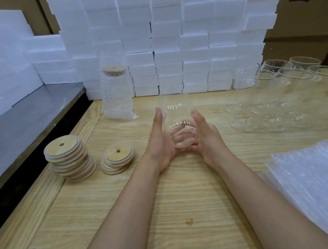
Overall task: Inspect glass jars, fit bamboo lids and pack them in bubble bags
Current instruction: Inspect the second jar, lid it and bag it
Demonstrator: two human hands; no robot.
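A clear glass jar (175,111) stands tilted between both hands above the middle of the wooden table (167,213). My left hand (159,138) grips its left side and base, and my right hand (204,134) grips its right side, fingers curled under the bottom. Two stacks of round bamboo lids sit to the left, a tall stack (70,158) and a short stack (117,158). A lidded jar in a bubble bag (116,88) stands upright behind them. Several bare glass jars (275,94) stand at the right. A pile of bubble bags (318,180) lies at the near right.
A wall of white foam blocks (171,34) runs along the back of the table. A metal shelf (26,120) lies lower at the left, with more foam on it. Cardboard boxes (304,18) stand behind at the right.
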